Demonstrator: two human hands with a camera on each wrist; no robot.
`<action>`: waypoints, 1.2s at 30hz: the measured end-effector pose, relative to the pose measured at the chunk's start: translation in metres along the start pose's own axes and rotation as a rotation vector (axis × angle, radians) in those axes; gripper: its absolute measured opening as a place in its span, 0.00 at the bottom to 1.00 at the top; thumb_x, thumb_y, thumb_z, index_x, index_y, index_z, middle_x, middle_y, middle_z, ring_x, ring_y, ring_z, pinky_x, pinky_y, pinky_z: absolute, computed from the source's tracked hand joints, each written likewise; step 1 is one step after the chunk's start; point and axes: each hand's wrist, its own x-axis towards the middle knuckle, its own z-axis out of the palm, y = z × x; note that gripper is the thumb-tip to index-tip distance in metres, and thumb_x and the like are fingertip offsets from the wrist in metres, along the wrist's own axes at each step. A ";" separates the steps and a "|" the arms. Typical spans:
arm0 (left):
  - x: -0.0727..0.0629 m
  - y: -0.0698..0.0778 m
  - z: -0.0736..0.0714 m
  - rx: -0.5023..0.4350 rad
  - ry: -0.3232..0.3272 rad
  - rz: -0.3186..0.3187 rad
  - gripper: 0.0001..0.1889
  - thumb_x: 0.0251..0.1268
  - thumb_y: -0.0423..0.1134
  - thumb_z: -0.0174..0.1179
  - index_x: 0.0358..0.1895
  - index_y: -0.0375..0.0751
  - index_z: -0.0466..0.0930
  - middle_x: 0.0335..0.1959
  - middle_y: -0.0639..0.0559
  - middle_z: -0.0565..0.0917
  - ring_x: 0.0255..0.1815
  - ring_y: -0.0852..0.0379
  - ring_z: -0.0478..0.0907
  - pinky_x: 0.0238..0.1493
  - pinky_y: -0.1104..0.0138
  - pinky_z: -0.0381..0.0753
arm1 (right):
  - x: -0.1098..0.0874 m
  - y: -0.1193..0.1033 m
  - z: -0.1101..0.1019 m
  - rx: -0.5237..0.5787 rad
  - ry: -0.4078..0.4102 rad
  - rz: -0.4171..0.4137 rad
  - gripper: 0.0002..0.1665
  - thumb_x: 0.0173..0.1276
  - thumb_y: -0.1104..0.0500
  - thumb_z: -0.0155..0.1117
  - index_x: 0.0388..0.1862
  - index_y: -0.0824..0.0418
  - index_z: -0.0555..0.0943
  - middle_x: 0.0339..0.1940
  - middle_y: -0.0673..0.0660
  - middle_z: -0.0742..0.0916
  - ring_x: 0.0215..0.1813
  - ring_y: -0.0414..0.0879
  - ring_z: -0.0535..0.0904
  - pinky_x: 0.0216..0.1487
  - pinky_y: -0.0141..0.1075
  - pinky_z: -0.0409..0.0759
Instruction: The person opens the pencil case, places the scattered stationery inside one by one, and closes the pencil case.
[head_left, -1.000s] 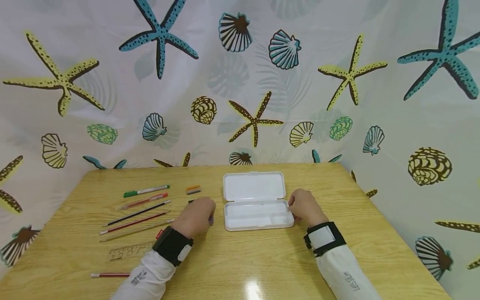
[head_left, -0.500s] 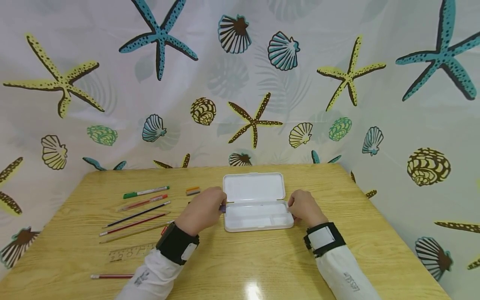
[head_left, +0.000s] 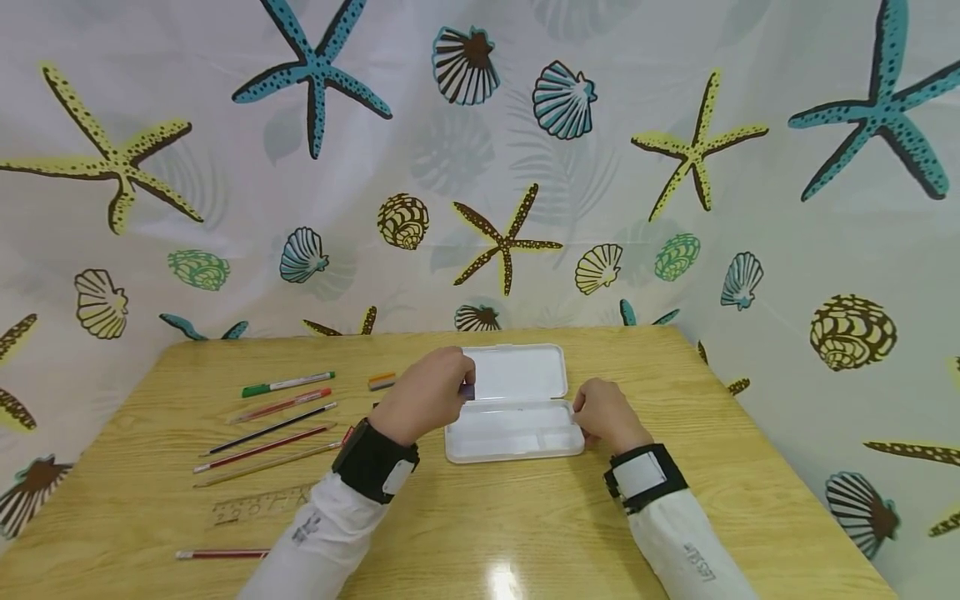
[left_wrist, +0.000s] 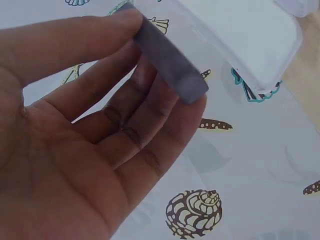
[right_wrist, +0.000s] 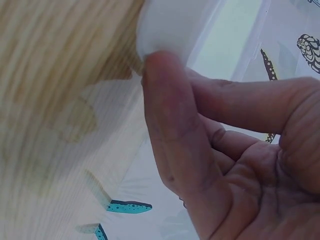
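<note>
A white pencil case (head_left: pixel 495 432) lies unfolded on the table, its lid (head_left: pixel 519 372) laid back behind the compartmented base. Between thumb and fingertips my left hand (head_left: pixel 427 393) pinches a dark purple, bar-shaped eraser (left_wrist: pixel 170 61). This hand hangs over the left side of the case near the hinge and covers part of the lid. At the base's right end, my right hand (head_left: pixel 609 414) pinches the case wall (right_wrist: pixel 170 30) between thumb and fingers. The base shows a long compartment and a smaller one at the right, with nothing seen in them.
Left of the case lie a green marker (head_left: pixel 288 384), a red pen (head_left: pixel 281 406), several pencils (head_left: pixel 266 449), a clear ruler (head_left: pixel 258 505) and an orange-grey eraser (head_left: pixel 382 382). Another red pencil (head_left: pixel 222 554) lies nearer the front. A patterned curtain (head_left: pixel 480 167) hangs behind the table.
With the purple eraser in its fingers, my left hand has moved right and away from me, from beside the case to above its left part. My right hand stays at the case's right end.
</note>
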 end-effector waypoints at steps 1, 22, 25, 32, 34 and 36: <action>0.001 0.001 0.000 -0.002 -0.005 0.000 0.03 0.60 0.27 0.67 0.31 0.38 0.85 0.32 0.49 0.82 0.32 0.57 0.74 0.37 0.66 0.80 | 0.000 0.000 0.000 -0.001 0.001 -0.002 0.03 0.64 0.68 0.66 0.31 0.68 0.80 0.26 0.60 0.83 0.22 0.48 0.82 0.23 0.34 0.81; 0.013 -0.004 0.059 -0.032 -0.214 0.066 0.04 0.57 0.30 0.71 0.29 0.38 0.85 0.24 0.54 0.80 0.24 0.62 0.71 0.27 0.72 0.72 | -0.001 0.001 0.001 -0.003 0.013 -0.015 0.03 0.64 0.69 0.65 0.31 0.68 0.80 0.25 0.60 0.83 0.20 0.47 0.80 0.19 0.31 0.78; 0.012 -0.005 0.062 -0.039 -0.228 0.065 0.04 0.57 0.31 0.72 0.28 0.38 0.85 0.23 0.55 0.79 0.23 0.62 0.71 0.26 0.72 0.71 | 0.000 0.001 0.001 -0.005 0.007 -0.009 0.03 0.64 0.68 0.65 0.31 0.68 0.80 0.25 0.60 0.83 0.20 0.47 0.80 0.19 0.31 0.77; 0.012 -0.008 0.067 -0.028 -0.233 0.062 0.03 0.57 0.32 0.72 0.28 0.39 0.87 0.22 0.55 0.80 0.23 0.62 0.71 0.27 0.72 0.72 | 0.001 0.001 0.001 -0.006 0.002 -0.010 0.04 0.64 0.68 0.66 0.31 0.68 0.80 0.24 0.59 0.82 0.19 0.46 0.79 0.19 0.29 0.76; 0.012 -0.008 0.067 -0.028 -0.240 0.057 0.03 0.56 0.32 0.72 0.29 0.39 0.87 0.23 0.55 0.81 0.24 0.62 0.72 0.27 0.72 0.73 | 0.001 0.002 0.000 -0.004 0.003 -0.007 0.03 0.64 0.68 0.66 0.31 0.68 0.80 0.24 0.59 0.82 0.19 0.46 0.79 0.19 0.30 0.76; 0.011 -0.008 0.068 -0.028 -0.246 0.052 0.03 0.56 0.32 0.73 0.30 0.39 0.87 0.23 0.55 0.81 0.24 0.62 0.72 0.28 0.72 0.73 | 0.001 0.002 0.000 -0.006 0.004 -0.011 0.03 0.64 0.68 0.66 0.32 0.68 0.80 0.25 0.59 0.82 0.20 0.46 0.79 0.19 0.30 0.76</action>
